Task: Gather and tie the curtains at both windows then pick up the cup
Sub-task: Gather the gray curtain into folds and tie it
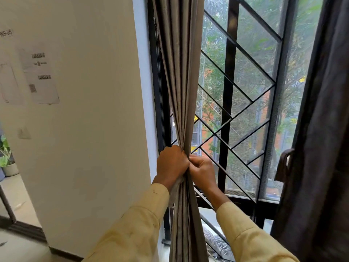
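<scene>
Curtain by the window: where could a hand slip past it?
The open span before the window bars, between the gathered curtain and the dark curtain. Bare wall flanks its other side. Crowded where the left hand and right hand grip the folds.

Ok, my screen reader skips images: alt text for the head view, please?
The left hand and right hand grip a gathered beige curtain before a black diagonal window grille. A dark curtain hangs at the right.
</scene>
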